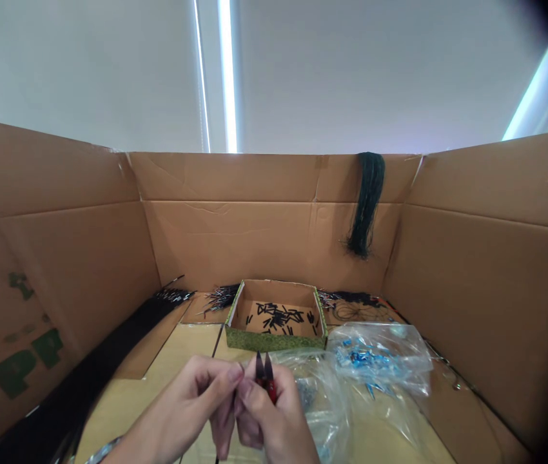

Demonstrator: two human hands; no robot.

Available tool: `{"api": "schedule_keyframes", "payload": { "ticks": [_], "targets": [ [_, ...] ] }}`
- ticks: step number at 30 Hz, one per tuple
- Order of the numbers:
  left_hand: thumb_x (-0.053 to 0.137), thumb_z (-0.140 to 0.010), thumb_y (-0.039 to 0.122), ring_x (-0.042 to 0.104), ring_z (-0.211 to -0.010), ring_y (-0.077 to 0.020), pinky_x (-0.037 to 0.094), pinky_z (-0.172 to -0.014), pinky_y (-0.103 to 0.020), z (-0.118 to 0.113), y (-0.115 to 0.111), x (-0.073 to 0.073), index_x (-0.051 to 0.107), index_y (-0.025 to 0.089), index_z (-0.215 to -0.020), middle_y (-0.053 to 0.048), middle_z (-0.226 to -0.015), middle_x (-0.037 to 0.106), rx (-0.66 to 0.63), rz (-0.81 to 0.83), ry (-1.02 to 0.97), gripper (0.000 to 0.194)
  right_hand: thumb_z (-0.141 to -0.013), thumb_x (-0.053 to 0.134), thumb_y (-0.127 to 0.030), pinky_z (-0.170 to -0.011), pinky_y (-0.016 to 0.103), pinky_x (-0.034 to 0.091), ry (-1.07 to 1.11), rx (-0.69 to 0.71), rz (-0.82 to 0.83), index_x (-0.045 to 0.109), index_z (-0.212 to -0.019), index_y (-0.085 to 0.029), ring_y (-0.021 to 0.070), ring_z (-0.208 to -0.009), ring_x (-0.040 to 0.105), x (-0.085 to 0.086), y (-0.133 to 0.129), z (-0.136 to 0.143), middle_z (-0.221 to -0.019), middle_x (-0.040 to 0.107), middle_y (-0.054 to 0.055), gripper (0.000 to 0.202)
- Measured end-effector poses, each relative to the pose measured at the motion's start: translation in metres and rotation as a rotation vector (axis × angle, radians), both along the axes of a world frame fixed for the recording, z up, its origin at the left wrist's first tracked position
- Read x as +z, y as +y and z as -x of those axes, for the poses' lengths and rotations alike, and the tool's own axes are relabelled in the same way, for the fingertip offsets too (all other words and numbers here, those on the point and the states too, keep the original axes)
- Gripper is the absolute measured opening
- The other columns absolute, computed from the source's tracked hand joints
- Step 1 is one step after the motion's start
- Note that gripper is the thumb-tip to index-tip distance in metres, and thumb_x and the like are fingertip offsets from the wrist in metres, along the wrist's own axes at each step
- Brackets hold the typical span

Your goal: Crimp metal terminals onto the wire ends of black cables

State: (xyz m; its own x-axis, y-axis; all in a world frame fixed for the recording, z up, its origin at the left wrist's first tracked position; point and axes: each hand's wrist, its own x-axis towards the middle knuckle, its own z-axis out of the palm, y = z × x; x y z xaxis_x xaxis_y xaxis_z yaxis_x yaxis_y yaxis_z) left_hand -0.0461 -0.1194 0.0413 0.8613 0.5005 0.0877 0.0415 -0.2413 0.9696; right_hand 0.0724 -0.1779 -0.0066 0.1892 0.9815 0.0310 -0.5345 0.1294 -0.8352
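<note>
Both my hands meet low in the middle, over the tabletop. My left hand (209, 390) is closed in a pinch, thumb against forefinger, on something too small to make out. Right beside it, nearly fingertip to fingertip, my right hand (274, 409) is closed around red-handled thread snips (264, 377). Their two dark pointed blades stick up, slightly apart, above the fingers. The right thumb and forefinger also press together next to the left fingertips; whatever is between them is hidden.
Beyond my hands stands a shallow green-edged box (276, 340) holding short black pieces. Clear plastic bags (380, 357) with small blue parts lie to the right. Long black strands (124, 348) run along the left. Cardboard walls (235, 238) surround the table; dark green strands (368, 203) hang over the back.
</note>
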Motion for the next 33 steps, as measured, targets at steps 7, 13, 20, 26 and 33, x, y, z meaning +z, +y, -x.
{"api": "schedule_keyframes", "payload": {
  "ticks": [7,13,20,26,33],
  "targets": [
    [0.035,-0.101,0.055,0.064,-0.059,-0.0169,0.052,-0.074,-0.028,-0.003,-0.005,-0.002,0.051,0.02,-0.054,-0.003,-0.045,0.056,0.086,-0.04,-0.032,0.061,-0.065,0.078,-0.066,-0.034,0.014,0.015,0.086,-0.004,-0.131,0.041,-0.072,-0.02,0.0011,-0.034,0.016,-0.006,0.0,0.003,-0.042,0.029,-0.013,0.059],
    [0.039,-0.102,0.053,0.039,-0.047,-0.0095,0.037,-0.051,-0.022,-0.018,-0.016,-0.034,0.046,0.018,-0.061,0.003,-0.049,0.043,0.252,-0.038,-0.28,0.054,-0.077,0.075,-0.056,-0.037,0.015,0.02,0.157,-0.125,-0.249,0.04,-0.069,-0.019,0.0026,-0.037,0.021,-0.01,-0.004,0.002,-0.047,0.032,-0.01,0.051],
    [0.032,-0.106,0.042,0.035,-0.053,-0.0101,0.033,-0.053,-0.023,-0.042,-0.026,-0.073,0.041,0.017,-0.061,0.002,-0.057,0.037,0.283,-0.057,-0.486,0.052,-0.074,0.077,-0.053,-0.041,0.017,0.027,0.052,-0.292,-0.222,0.042,-0.067,-0.018,0.0047,-0.044,0.028,-0.024,-0.018,-0.013,-0.053,0.032,-0.008,0.05],
    [0.034,-0.107,0.036,0.04,-0.055,-0.0096,0.033,-0.056,-0.023,-0.044,-0.027,-0.088,0.041,0.017,-0.064,0.001,-0.06,0.041,0.398,-0.344,-0.354,0.047,-0.068,0.078,-0.06,-0.043,0.019,0.03,-0.055,-0.35,-0.049,0.046,-0.067,-0.018,0.0068,-0.044,0.035,-0.04,-0.02,-0.031,-0.051,0.04,-0.006,0.053],
    [0.04,-0.099,0.06,0.038,-0.055,-0.0114,0.036,-0.055,-0.023,-0.049,-0.033,-0.127,0.043,0.017,-0.062,0.001,-0.058,0.04,0.569,0.045,-0.317,0.056,-0.072,0.074,-0.064,-0.042,0.019,0.021,-0.091,-0.263,0.012,0.047,-0.072,-0.017,0.0051,-0.044,0.026,-0.076,-0.011,-0.028,-0.051,0.034,-0.008,0.054]
  ]
}}
